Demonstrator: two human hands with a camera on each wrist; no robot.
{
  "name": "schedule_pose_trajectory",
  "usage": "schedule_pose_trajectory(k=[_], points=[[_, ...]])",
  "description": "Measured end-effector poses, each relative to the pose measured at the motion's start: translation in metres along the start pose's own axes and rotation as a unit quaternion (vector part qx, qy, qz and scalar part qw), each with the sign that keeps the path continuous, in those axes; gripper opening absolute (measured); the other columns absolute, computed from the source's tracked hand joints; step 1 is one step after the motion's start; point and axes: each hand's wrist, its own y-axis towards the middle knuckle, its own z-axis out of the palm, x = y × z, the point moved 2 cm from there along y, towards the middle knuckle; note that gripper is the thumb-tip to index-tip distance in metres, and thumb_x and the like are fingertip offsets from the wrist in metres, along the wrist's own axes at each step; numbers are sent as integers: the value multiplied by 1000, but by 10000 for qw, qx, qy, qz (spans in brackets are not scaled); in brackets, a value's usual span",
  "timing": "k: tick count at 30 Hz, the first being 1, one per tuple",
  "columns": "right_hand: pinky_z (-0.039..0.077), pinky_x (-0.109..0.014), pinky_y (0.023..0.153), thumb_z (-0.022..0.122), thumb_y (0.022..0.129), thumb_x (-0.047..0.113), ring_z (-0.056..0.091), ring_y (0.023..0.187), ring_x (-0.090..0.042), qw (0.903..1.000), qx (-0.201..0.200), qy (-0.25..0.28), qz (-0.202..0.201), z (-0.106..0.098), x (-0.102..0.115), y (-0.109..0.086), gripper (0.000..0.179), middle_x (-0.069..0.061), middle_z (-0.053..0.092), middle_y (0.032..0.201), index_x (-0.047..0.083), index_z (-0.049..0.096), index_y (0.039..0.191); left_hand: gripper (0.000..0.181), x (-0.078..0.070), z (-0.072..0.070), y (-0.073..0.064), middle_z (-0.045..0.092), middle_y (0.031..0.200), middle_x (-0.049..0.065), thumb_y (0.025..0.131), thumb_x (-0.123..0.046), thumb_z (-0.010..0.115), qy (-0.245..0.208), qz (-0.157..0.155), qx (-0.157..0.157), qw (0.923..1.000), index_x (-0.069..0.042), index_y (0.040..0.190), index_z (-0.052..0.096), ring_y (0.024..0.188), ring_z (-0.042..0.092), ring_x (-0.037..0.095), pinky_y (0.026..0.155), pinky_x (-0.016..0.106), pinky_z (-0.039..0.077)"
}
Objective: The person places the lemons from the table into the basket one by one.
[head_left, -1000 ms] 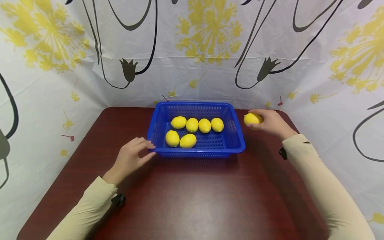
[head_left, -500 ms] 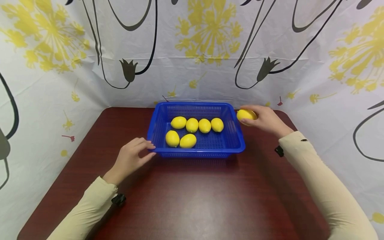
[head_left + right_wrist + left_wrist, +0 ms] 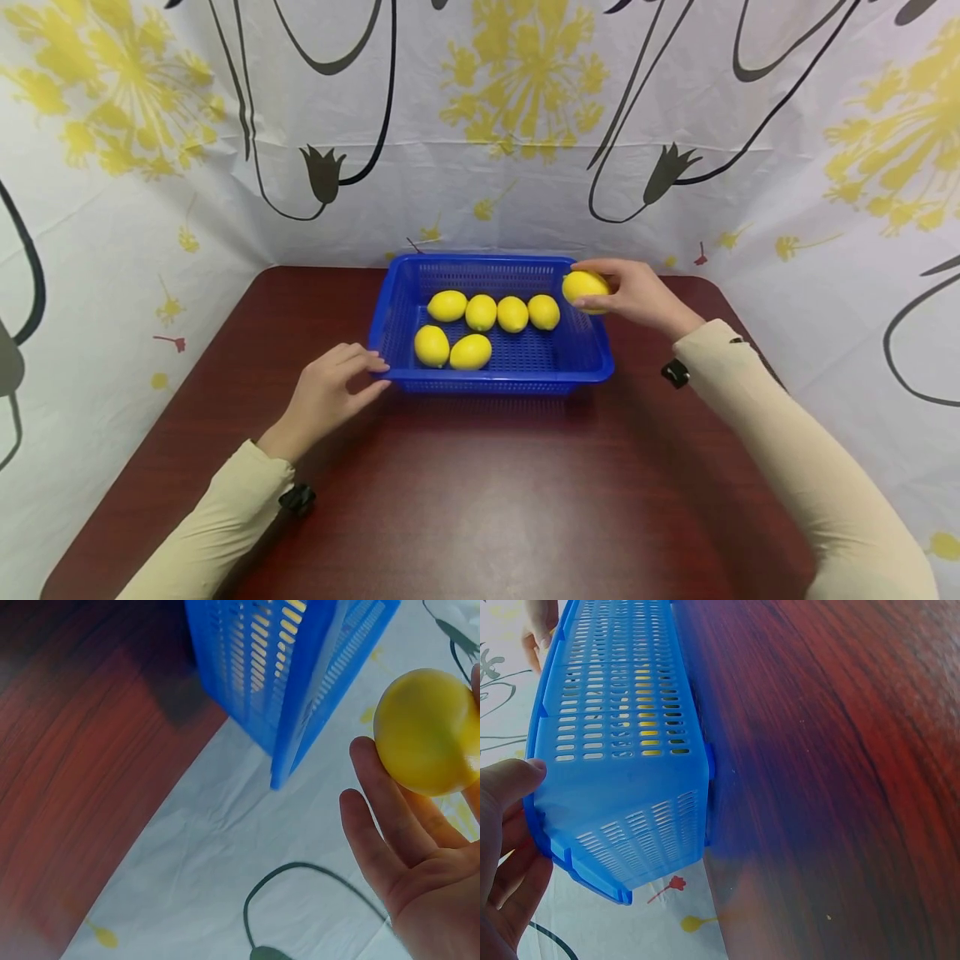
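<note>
A blue plastic basket (image 3: 495, 377) with slotted walls stands at the back of the table. My left hand (image 3: 322, 400) pinches the rim at its front left corner; in the left wrist view the thumb (image 3: 517, 778) lies on one side of the rim and the fingers on the other. Held between the thumb and fingers of my right hand (image 3: 637, 292) is a yellow lemon (image 3: 583, 288), over the basket's right rim. Several lemons (image 3: 470, 352) lie in the basket, a row toward the back and two at the front left.
The dark red-brown table (image 3: 480, 492) reaches from the basket toward me. White cloth (image 3: 480, 200) printed with flowers hangs behind and along both sides. A small black device (image 3: 298, 499) is strapped at each wrist.
My right hand has carried the lemon leftward, from beside the basket to over its right rim. The left hand and the basket have stayed in place.
</note>
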Motion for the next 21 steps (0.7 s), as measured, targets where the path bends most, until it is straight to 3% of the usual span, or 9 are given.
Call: schedule_pose_trajectory(k=[7, 14, 21], points=[[51, -33, 73, 78, 80, 51, 63, 89, -23, 9993, 220, -301, -87, 13, 15, 12, 64, -4, 66, 122, 23, 60, 135, 27, 1, 1, -1, 73, 92, 0, 74, -20, 87, -7, 18, -35, 10000, -13, 96, 74, 88, 65, 16, 75, 34, 57], [49, -34, 73, 76, 79, 57, 61, 87, -21, 9966, 514, -627, -156, 24, 31, 23, 63, -3, 65, 126, 27, 60, 132, 28, 2, 2, -1, 72, 92, 0, 73, -19, 88, 7, 22, -10, 10000, -13, 96, 74, 89, 65, 17, 75, 36, 58], [51, -35, 75, 79, 81, 45, 62, 89, -19, 9937, 785, -661, -449, 34, 48, 32, 55, -2, 67, 122, 25, 62, 130, 28, 3, 3, -1, 73, 92, 1, 72, -19, 88, 10, -6, 13, 10000, -13, 96, 74, 89, 65, 17, 76, 37, 59]])
